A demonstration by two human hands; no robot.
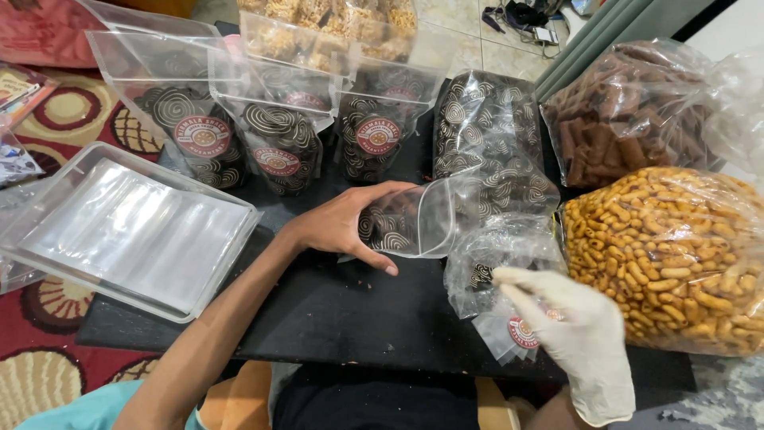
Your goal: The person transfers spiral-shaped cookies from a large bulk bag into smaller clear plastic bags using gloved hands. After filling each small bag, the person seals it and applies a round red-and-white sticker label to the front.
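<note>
Two hands share it: my bare left hand (pixel 350 227) grips the open pouch (pixel 414 223) beside the big spiral-cookie bag (pixel 485 127), gloved right hand (pixel 573 326) pinching cookies (pixel 480 275); I'd keep its mouth wide.

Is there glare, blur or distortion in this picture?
Head view: glare whitens the clear plastic tray and the empty pouch tops; the gloved right hand is slightly motion-blurred; the bare left hand is sharp; wide-lens distortion bends the edges.
</note>
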